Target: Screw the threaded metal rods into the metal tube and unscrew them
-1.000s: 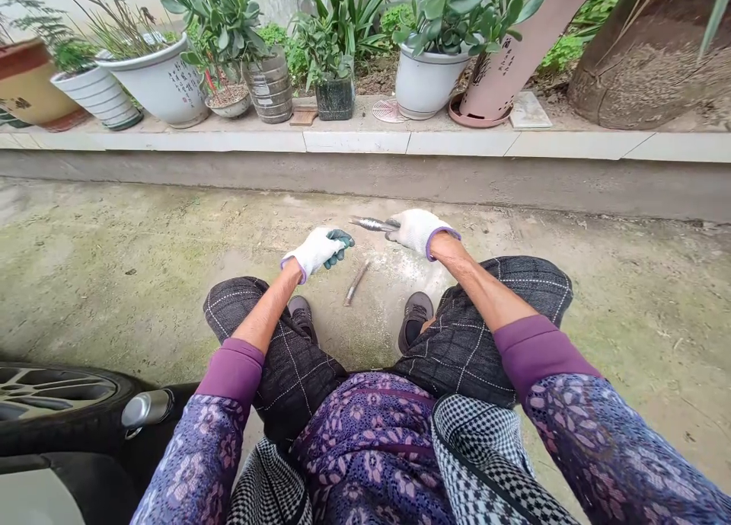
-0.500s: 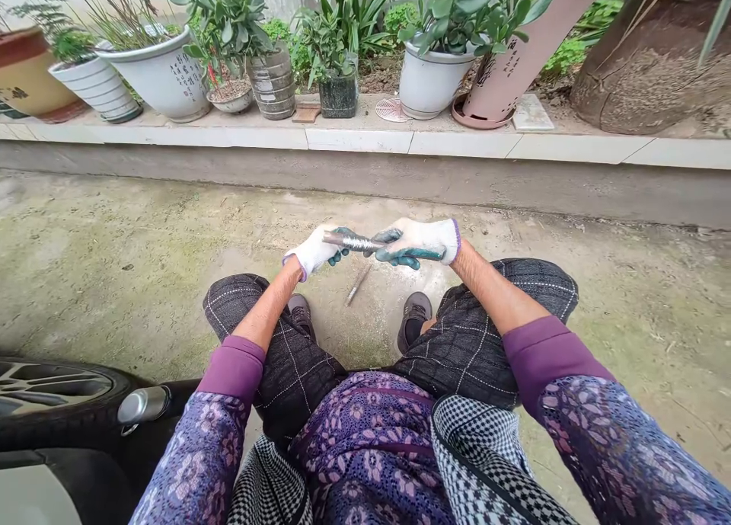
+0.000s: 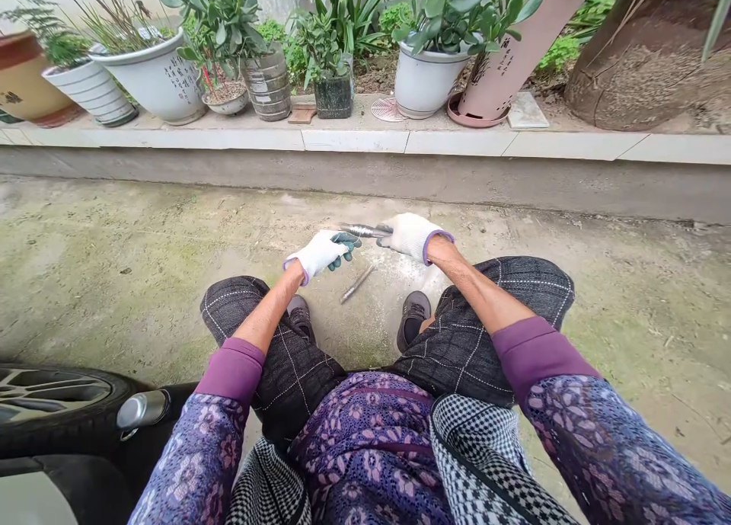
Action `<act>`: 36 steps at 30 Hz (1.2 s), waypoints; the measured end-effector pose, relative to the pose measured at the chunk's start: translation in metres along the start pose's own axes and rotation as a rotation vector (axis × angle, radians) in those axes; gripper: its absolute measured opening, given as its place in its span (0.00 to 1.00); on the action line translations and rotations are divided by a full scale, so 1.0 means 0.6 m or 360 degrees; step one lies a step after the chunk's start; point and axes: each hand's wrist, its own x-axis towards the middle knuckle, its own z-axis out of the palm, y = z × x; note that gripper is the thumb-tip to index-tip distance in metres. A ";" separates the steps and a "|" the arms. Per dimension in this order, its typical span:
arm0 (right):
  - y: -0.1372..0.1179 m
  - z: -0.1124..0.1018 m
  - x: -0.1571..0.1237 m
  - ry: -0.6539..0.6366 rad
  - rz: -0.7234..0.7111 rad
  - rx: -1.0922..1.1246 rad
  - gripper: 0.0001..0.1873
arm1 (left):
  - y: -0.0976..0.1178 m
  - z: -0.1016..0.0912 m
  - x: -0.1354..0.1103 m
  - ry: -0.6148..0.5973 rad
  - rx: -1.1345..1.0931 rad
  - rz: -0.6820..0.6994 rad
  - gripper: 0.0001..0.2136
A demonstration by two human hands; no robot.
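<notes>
My right hand (image 3: 412,235), in a white knitted glove with a purple cuff, is closed around one end of a dark rod (image 3: 346,226). Shiny silvery wire (image 3: 365,231) is wound about the rod's middle. The rod points left, above the fingers of my left hand (image 3: 330,251). This hand wears a matching glove with dark green fingers. Its thumb and forefinger are pinched together just below the rod, seemingly on a thin strand of the wire, which is hard to make out. A second slim rod (image 3: 357,284) lies on the concrete between my feet.
Potted plants, among them a white pot (image 3: 426,83), line a tiled ledge (image 3: 354,141) in front of me. Pale powder (image 3: 394,270) is scattered on the concrete floor (image 3: 142,258). At the lower left are a wheel (image 3: 51,395) and a metal cylinder (image 3: 142,408).
My right hand has turned palm down and shifted slightly left and with it the wound rod has risen a little. My left fingers have come off the rod to just below it.
</notes>
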 end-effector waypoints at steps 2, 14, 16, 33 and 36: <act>-0.005 -0.004 0.003 0.0020 0.0019 0.0045 0.14 | 0.003 -0.003 0.000 0.0027 -0.0092 0.0033 0.08; -0.033 -0.004 -0.014 -0.0158 -0.0009 0.1073 0.14 | 0.014 -0.015 -0.002 0.0000 -0.0430 0.0189 0.15; -0.035 -0.006 -0.025 -0.0253 -0.0044 0.1160 0.16 | 0.017 -0.017 -0.006 -0.0061 -0.0456 0.0156 0.17; -0.037 0.019 -0.011 0.0566 -0.0312 0.0066 0.23 | 0.040 0.003 0.010 0.0035 -0.0689 0.0244 0.08; -0.036 0.021 -0.018 0.0606 -0.0482 0.0153 0.28 | 0.043 0.004 0.013 0.0025 -0.0713 0.0265 0.08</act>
